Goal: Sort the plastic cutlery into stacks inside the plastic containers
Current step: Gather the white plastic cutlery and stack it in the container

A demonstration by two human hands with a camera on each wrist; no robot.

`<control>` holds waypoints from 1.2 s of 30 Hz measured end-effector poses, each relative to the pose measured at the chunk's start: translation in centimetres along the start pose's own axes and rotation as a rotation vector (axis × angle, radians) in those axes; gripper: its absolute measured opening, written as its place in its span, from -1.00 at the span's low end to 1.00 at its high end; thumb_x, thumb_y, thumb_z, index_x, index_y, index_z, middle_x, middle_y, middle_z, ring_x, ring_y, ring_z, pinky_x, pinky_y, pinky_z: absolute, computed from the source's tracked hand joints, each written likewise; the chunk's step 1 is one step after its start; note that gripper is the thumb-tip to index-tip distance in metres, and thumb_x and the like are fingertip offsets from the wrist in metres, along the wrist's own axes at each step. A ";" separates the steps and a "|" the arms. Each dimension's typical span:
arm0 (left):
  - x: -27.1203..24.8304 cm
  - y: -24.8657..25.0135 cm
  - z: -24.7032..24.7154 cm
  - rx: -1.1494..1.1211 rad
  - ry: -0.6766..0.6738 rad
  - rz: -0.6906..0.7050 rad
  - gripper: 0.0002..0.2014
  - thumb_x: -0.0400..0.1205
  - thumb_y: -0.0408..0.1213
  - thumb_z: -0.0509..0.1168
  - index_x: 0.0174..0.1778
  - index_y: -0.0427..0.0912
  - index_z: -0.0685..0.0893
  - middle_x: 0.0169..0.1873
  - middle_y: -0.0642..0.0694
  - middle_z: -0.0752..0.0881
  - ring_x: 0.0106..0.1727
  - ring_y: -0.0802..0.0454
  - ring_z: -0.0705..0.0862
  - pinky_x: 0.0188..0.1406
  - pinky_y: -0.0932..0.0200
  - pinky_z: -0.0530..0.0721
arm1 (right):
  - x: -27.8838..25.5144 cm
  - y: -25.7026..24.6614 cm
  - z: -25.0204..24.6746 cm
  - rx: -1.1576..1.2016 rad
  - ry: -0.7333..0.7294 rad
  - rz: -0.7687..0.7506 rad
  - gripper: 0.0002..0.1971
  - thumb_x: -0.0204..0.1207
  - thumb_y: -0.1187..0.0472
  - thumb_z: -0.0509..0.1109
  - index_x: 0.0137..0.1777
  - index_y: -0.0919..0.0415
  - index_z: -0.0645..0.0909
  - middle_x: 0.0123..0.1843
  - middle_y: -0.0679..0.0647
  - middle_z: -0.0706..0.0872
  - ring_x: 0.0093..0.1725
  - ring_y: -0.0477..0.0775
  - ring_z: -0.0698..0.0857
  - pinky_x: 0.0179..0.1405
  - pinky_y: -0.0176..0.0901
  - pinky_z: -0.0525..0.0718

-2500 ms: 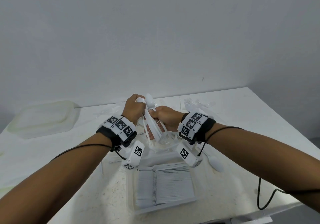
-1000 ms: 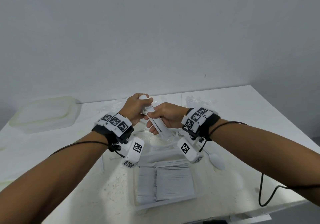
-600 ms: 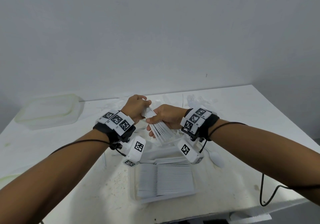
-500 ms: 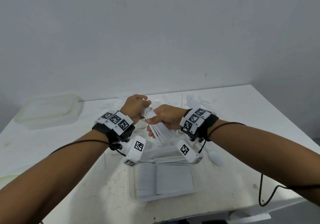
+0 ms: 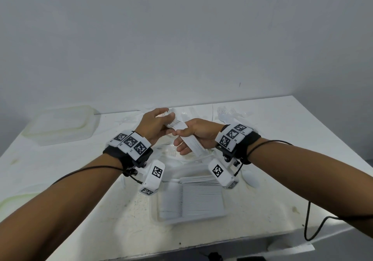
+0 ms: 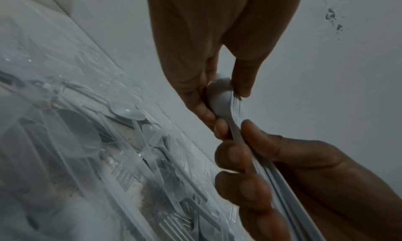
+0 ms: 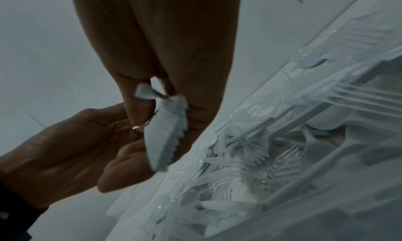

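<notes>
A stack of white plastic spoons [image 5: 182,132] is held above the table between both hands. My left hand [image 5: 167,117] pinches its far end, the nested bowls [image 6: 219,96], between thumb and fingers. My right hand [image 5: 181,139] is curled round the handles [image 7: 165,138]. Below them a clear container [image 5: 155,206] near the front edge holds a neat row of stacked white cutlery [image 5: 199,198]. A loose heap of white and clear cutlery [image 5: 171,149] lies under the hands, seen closer in the wrist views [image 6: 135,158] [image 7: 250,158].
A cloudy plastic container [image 5: 60,123] sits upside down at the back left. Several forks [image 5: 228,113] lie at the back, and one spoon [image 5: 251,179] lies right of the front container. A black cable [image 5: 306,224] hangs over the table's right front edge.
The spoon stack has tipped from nearly upright to slanting away from me. My left hand has shifted to pinch its far end, and the right hand keeps its hold on the handles.
</notes>
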State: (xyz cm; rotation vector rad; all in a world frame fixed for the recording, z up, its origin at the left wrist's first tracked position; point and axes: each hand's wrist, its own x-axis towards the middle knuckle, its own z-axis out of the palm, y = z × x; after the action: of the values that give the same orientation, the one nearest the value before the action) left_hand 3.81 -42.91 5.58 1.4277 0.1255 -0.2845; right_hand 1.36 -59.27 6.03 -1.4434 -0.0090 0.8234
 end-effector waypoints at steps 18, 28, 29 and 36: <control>-3.8 -0.8 -1.1 0.181 -0.315 0.056 -0.55 0.65 -0.45 0.28 0.49 -0.21 0.47 -0.29 -0.11 0.54 -0.11 0.01 0.71 0.01 0.11 0.76 | -3.0 1.5 -0.2 -0.160 -0.161 0.113 -0.78 0.75 0.19 0.13 -0.11 0.26 0.47 -0.39 0.13 0.51 -0.48 0.03 0.56 -0.45 -0.21 0.59; -5.7 0.3 -2.2 0.783 -0.541 0.226 -0.68 0.52 -0.47 0.47 0.18 -0.19 0.69 0.06 -0.04 0.76 -0.02 -0.18 0.80 0.08 0.08 0.75 | -3.8 2.2 -0.2 -0.282 -0.282 0.158 -0.81 0.72 0.24 0.17 -0.09 0.31 0.50 -0.39 0.15 0.57 -0.47 0.07 0.59 -0.45 -0.16 0.62; -5.7 0.2 -2.2 0.804 -0.532 0.237 -0.72 0.52 -0.46 0.47 0.13 -0.23 0.70 0.04 -0.13 0.75 -0.04 -0.18 0.79 0.05 0.07 0.76 | -3.8 2.2 0.0 -0.285 -0.281 0.167 -0.81 0.72 0.25 0.17 -0.08 0.31 0.50 -0.40 0.15 0.57 -0.47 0.07 0.60 -0.45 -0.16 0.63; -6.1 0.0 -2.9 0.956 -0.540 0.254 -0.85 0.52 -0.41 0.48 -0.04 -0.13 0.73 -0.19 -0.07 0.75 -0.26 0.10 0.71 -0.10 0.15 0.71 | -4.2 3.4 1.0 -0.216 -0.251 0.163 -0.90 0.71 0.28 0.20 0.08 0.33 0.47 -0.29 0.24 0.64 -0.32 0.18 0.69 -0.28 0.00 0.73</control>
State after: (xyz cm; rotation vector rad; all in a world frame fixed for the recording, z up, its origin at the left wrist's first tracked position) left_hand -1.79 -39.28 6.73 2.2176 -0.7195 -0.5480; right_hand -3.85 -60.83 5.19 -1.5476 -0.1770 1.1621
